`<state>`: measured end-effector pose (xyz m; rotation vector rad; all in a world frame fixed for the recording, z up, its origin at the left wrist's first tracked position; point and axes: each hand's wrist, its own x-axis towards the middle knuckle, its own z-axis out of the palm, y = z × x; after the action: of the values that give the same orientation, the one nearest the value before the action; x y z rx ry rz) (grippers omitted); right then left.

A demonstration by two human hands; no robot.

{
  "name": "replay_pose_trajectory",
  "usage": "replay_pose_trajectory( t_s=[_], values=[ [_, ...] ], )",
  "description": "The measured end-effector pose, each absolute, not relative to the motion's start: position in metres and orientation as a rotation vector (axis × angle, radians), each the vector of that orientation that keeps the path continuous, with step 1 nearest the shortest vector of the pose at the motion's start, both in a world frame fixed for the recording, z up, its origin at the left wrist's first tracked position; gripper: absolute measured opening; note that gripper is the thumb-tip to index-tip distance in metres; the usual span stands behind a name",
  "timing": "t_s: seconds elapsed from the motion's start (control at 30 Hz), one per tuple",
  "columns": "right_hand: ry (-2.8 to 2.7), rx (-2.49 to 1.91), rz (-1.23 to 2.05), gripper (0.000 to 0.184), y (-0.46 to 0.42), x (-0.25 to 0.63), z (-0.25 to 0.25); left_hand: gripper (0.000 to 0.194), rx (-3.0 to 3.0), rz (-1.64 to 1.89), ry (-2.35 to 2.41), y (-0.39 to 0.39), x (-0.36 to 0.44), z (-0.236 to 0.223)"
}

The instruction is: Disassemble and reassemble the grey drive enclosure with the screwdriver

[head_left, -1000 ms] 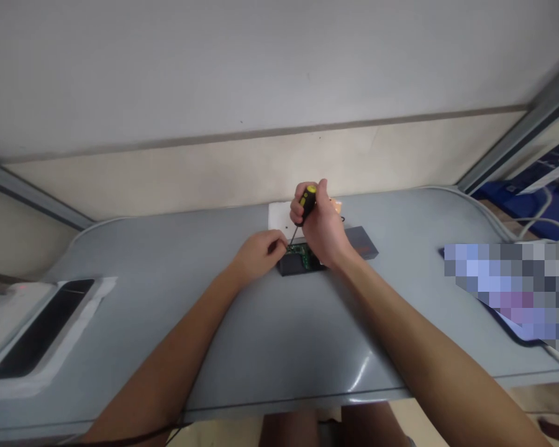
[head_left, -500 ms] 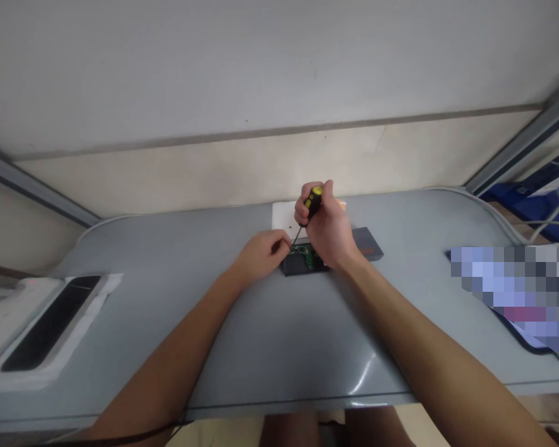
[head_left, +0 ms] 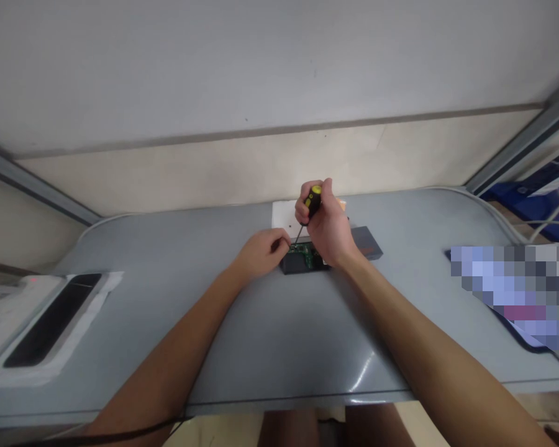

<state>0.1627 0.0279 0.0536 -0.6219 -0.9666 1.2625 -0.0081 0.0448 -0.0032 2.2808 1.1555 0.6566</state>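
Screwdriver tip shifts slightly rightward over the board; 2 hands stay close in.
On the table (head_left: 242, 347), the open black case (head_left: 292, 264) lies between the hands, its green board (head_left: 308, 251) showing. The left hand (head_left: 261, 253) bends its fingers at the case's left end; whether they grip it is unclear. The right hand (head_left: 331, 233) clenches the screwdriver (head_left: 312, 203), tilted, so the work seems to remain at that corner. Beyond lie a grey box (head_left: 369, 241) and white paper (head_left: 282, 215).
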Motion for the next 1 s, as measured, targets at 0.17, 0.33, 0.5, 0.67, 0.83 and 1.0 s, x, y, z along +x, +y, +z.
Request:
replay_pose_trajectory(
  t_s=[0.17, 0.33, 0.5, 0.67, 0.83, 1.0],
  values=[
    [-0.95, -0.591, 1.268, 0.064, 0.0301, 0.1624, 0.0489, 0.02, 2.273, 0.643, 1.169, 0.0447, -0.0074, -0.0029],
    [-0.946, -0.604, 1.281, 0.064, 0.0298, 0.1632, 0.0515, 0.02, 2.288, 0.656, 1.156, 0.0453, -0.0081, -0.0044],
    [-0.944, -0.606, 1.266, 0.064, 0.0284, 0.1627, 0.0541, 0.02, 2.287, 0.652, 1.161, 0.0452, -0.0089, -0.0047],
    [-0.941, -0.572, 1.278, 0.064, 0.0296, 0.1612, 0.0493, 0.019, 2.285, 0.639, 1.165, 0.045, -0.0091, -0.0045],
    [-0.915, -0.553, 1.316, 0.062, 0.0293, 0.1624, 0.0509, 0.02, 2.28, 0.623, 1.17, 0.0452, -0.0095, -0.004],
    [-0.907, -0.561, 1.318, 0.061, 0.0288, 0.1629, 0.0531, 0.02, 2.297, 0.638, 1.155, 0.0452, -0.0095, -0.0042]
  ],
)
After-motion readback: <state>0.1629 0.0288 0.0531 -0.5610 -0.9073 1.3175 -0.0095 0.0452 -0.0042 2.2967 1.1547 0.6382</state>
